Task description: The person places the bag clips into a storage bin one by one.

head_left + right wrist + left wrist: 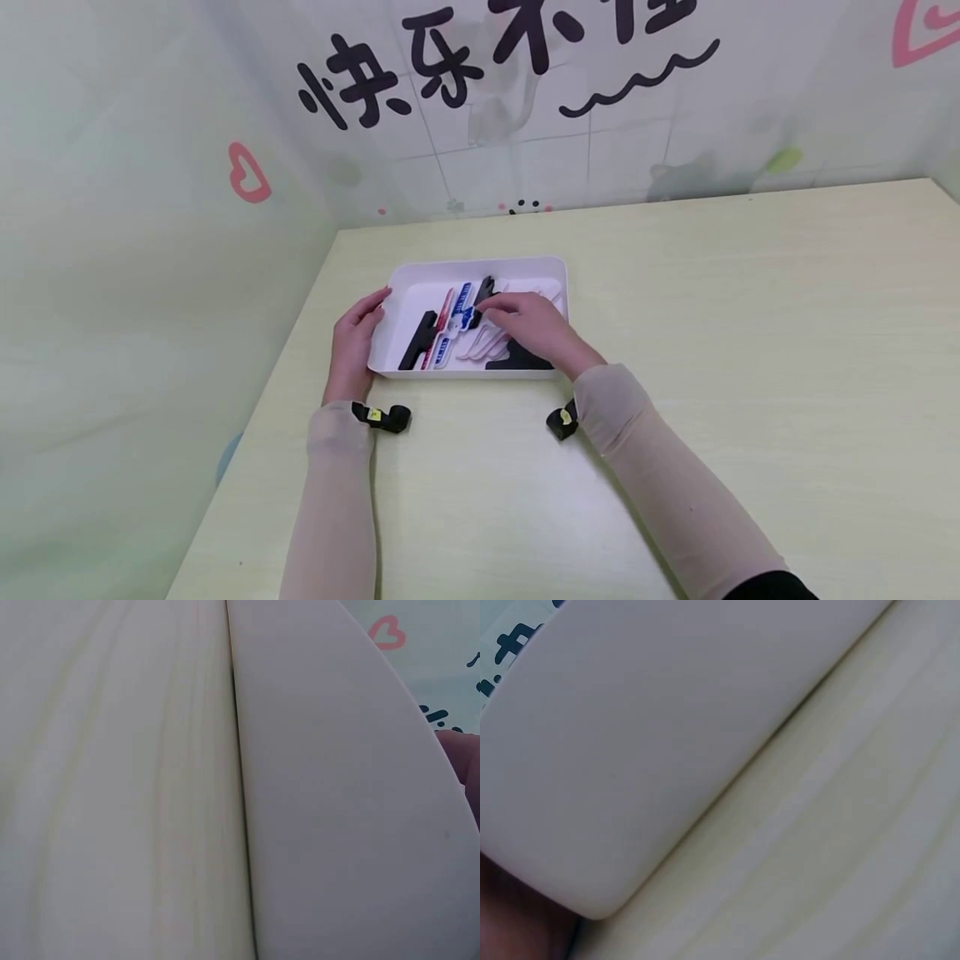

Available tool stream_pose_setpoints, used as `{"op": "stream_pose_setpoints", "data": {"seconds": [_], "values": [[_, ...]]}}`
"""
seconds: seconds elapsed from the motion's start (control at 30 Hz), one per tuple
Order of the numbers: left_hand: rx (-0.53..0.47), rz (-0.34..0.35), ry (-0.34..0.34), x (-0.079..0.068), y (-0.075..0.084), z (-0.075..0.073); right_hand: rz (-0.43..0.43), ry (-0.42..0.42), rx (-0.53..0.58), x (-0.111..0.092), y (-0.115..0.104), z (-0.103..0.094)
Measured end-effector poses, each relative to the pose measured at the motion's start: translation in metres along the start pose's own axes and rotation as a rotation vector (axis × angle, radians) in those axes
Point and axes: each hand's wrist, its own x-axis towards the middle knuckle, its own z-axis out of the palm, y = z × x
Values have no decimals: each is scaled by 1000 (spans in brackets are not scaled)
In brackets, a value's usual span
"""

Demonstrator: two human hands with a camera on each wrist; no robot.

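Note:
A shallow white tray (pixel 480 374) lies on the table, its side wall filling much of both wrist views. My left hand (pixel 352 346) grips the tray's left side, thumb at the rim. Over the tray, my right hand (pixel 536 325) pinches a small blue-and-white piece (pixel 468 317) at its fingertips; its exact kind is unclear. Beneath and around it lie a black bar-shaped piece (pixel 417 340), a slim red-and-white stick (pixel 444 310), blue-and-white labelled strips (pixel 442 352) and another black piece (pixel 487 287). Several pale, thin loop-like pieces (pixel 483 343) lie partly hidden below the right hand.
A flat black piece (pixel 517 358) occupies the tray's front right corner. The pale wooden table (pixel 720 333) extends to the right and in front. A printed curtain (pixel 225 100) stands along the left and back. Each wrist wears a small black camera (pixel 393 418).

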Motion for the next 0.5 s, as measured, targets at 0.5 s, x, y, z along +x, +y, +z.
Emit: {"op": "stream_pose_setpoints", "data": {"seconds": [0.5], "values": [[8, -3, 8, 1, 0, -2, -3, 34, 49, 0, -1, 3]]}}
